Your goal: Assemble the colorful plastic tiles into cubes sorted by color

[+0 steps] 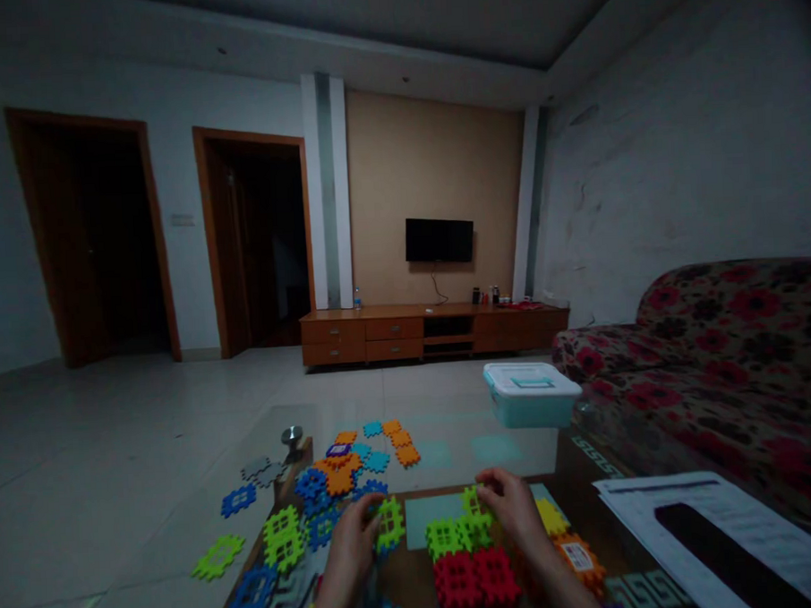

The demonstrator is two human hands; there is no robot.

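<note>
My left hand (354,532) pinches a lime-green toothed interlocking block (391,521) held upright, with a blue piece partly showing below it. To its right, my right hand (512,507) closes its fingertips on another lime-green interlocking block (471,500) at the back of a joined group. That group has flat green blocks (443,537) in the middle and red blocks (476,579) nearest me. Beyond my right wrist lie a yellow block (553,517) and an orange block (579,558) with a white window-like centre, partly hidden by my forearm.
Loose orange blocks (339,474), blue blocks (239,499) and green blocks (282,538) spread over the left of the glass table. A lidded teal box (534,406) stands at the back right. Papers (717,514) with a dark object (725,550) lie right, near a flowered sofa (736,343).
</note>
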